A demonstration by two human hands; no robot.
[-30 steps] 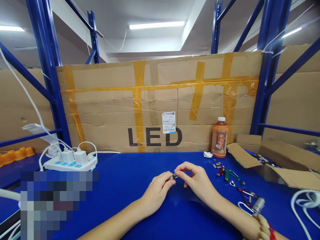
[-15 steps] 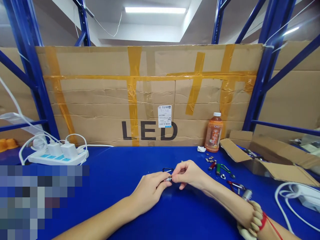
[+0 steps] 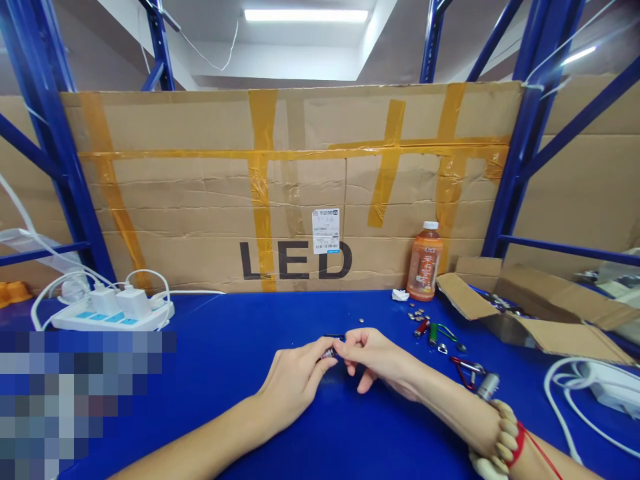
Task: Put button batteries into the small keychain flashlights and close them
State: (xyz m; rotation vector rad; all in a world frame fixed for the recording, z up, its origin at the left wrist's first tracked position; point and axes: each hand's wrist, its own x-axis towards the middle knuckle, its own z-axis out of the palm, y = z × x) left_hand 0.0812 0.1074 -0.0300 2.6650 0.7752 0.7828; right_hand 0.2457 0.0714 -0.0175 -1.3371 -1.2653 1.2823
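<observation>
My left hand (image 3: pixel 295 375) is closed around a small flashlight (image 3: pixel 328 353), a short silver-and-dark metal cylinder mostly covered by the fingers. A black clip (image 3: pixel 334 336) shows just behind it, beyond the fingertips; whether it is joined to the flashlight I cannot tell. My right hand (image 3: pixel 376 358) pinches at the flashlight's right end with thumb and forefinger, its other fingers loosely curled. The fingertips hide that end. Right of the hands lie a red tube (image 3: pixel 422 327), a green tube with a carabiner (image 3: pixel 433 334), and a silver cylinder (image 3: pixel 488 386) beside a red carabiner (image 3: pixel 465 370).
Several small round discs (image 3: pixel 418 313) lie near an orange drink bottle (image 3: pixel 425 263) and a crumpled white scrap (image 3: pixel 400 295). An open cardboard box (image 3: pixel 560 340) with metal parts stands at right. A white power strip (image 3: pixel 115 321) sits at left; cardboard (image 3: pixel 210 200) walls the back.
The right hand has shifted slightly left and down, its fingertips now over the flashlight's end. The flashlight is tilted more, and less of the black clip shows. The whole view has moved slightly.
</observation>
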